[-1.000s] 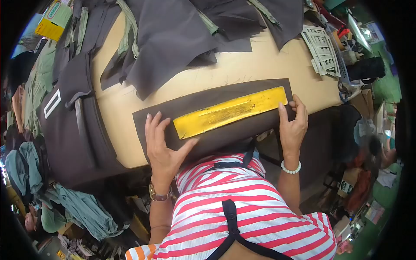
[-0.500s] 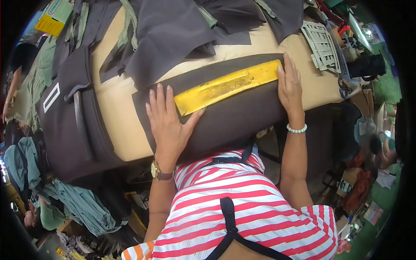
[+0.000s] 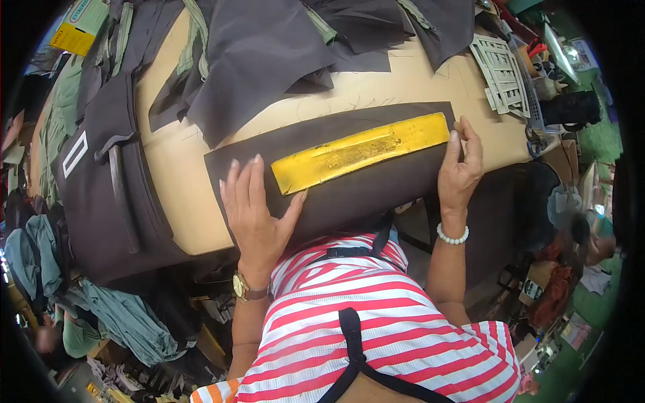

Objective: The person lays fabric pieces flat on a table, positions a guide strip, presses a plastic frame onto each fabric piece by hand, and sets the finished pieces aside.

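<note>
A long yellow bar (image 3: 363, 151) with worn, dirty marks lies slightly tilted on a dark fabric panel (image 3: 376, 188) at the table's near edge. My left hand (image 3: 255, 211) rests on the fabric by the bar's left end, fingers spread and thumb near its lower corner. At the right end, my right hand (image 3: 462, 168) is at the fabric's edge, its fingers bent and apart, thumb raised close to the bar. Whether its fingertips pinch the fabric edge is unclear.
Dark fabric pieces (image 3: 262, 60) cover the table's far side. A hammer-like tool (image 3: 119, 188) lies on a folded dark stack (image 3: 94, 221) at left. Slatted pale pieces (image 3: 500, 74) lie at the right end of the tan tabletop (image 3: 181, 195). Teal cloth (image 3: 131, 322) hangs lower left.
The fabric panel and yellow bar have shifted toward me and slightly right. My right hand has moved down and right, away from the bar's end. My left hand has slid slightly down.
</note>
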`<state>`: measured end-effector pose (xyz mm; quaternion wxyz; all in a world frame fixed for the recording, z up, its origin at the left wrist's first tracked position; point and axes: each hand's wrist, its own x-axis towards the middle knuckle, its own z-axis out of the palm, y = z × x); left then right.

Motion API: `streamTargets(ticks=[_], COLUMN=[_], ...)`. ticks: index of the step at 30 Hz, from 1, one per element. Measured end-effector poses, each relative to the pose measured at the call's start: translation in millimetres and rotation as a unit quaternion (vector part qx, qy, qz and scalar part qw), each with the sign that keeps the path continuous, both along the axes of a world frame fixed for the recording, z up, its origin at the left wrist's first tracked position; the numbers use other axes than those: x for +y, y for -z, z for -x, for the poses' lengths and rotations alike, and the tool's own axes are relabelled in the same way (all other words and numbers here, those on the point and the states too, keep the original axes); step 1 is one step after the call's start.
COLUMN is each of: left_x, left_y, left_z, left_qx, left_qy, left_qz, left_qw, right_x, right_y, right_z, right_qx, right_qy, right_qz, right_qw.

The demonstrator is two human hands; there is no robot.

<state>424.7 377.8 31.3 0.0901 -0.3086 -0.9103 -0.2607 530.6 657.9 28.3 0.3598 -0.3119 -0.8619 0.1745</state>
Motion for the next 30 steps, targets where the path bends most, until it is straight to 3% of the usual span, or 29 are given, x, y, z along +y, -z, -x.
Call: streamTargets(ticks=[2, 5, 8, 11, 17, 18, 20, 27, 30], left_x=[-1.6, 2.5, 3.6, 1.0, -0.8, -1.6, -0.4, -0.2, -1.2], left_y=[3.1, 1.8, 0.5, 2.6, 5.8, 6.8, 4.3, 1.5, 2.7], left_z=[-4.5, -6.2, 1.6, 11.2, 8.4, 8.2, 8.8, 9.4, 9.8], left_qx=[-0.021, -0.042, -0.044, -0.072, -0.123, -0.132, -0.095, -0.063, -0.062], left_qy=[0.001, -0.015, -0.051, -0.070, -0.100, -0.101, -0.085, -0.059, -0.057], left_qz=[-0.012, -0.049, -0.086, -0.108, -0.160, -0.181, -0.140, -0.079, -0.105], left_qw=[1.000, 0.998, 0.994, 0.989, 0.974, 0.969, 0.982, 0.993, 0.991], right_x=[-4.1, -3.0, -2.8, -8.5, -0.4, -0.7, -1.6, -3.7, -3.2], right_y=[4.3, 10.3, 7.8, 4.0, 18.9, 17.6, 13.1, 10.4, 10.3], right_z=[2.2, 2.6, 0.9, 2.8, -1.5, -1.8, -2.4, 1.3, 1.7], right_qx=[0.019, 0.051, 0.091, 0.068, 0.070, 0.048, 0.001, -0.030, -0.034], right_qy=[0.017, 0.024, -0.041, -0.020, -0.023, -0.029, -0.041, -0.047, -0.053], right_qz=[0.107, 0.135, 0.208, 0.110, 0.193, 0.153, 0.070, 0.022, 0.015], right_qw=[0.994, 0.989, 0.973, 0.991, 0.978, 0.987, 0.997, 0.998, 0.998])
